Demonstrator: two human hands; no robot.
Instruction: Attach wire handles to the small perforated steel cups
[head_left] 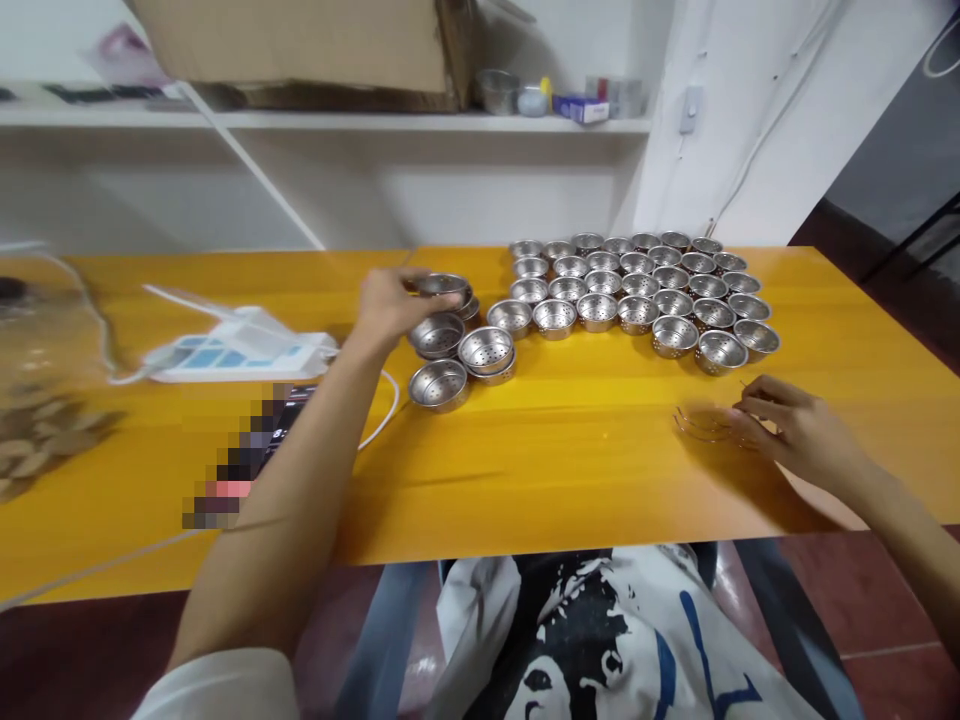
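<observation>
My left hand (394,305) reaches to the back of a small group of cups, its thumb and fingers closed on the rim of a small perforated metal cup (442,284). That cup sits over others. Just in front of it are more perforated cups, among them a stacked pair (486,350) and a single cup (439,385). On the right, my right hand (787,425) is low over the table with its fingers pinched together at some thin curved metal wires (705,430). Blur hides exactly how many wires its fingertips hold.
Rows of similar cups (637,285) fill the table's back right. A white power strip (240,350), a cable and a pixelated phone-like object (262,450) lie left, beyond them brown pieces (41,435). A shelf (337,120) with a cardboard box (300,45) runs behind the table (525,480).
</observation>
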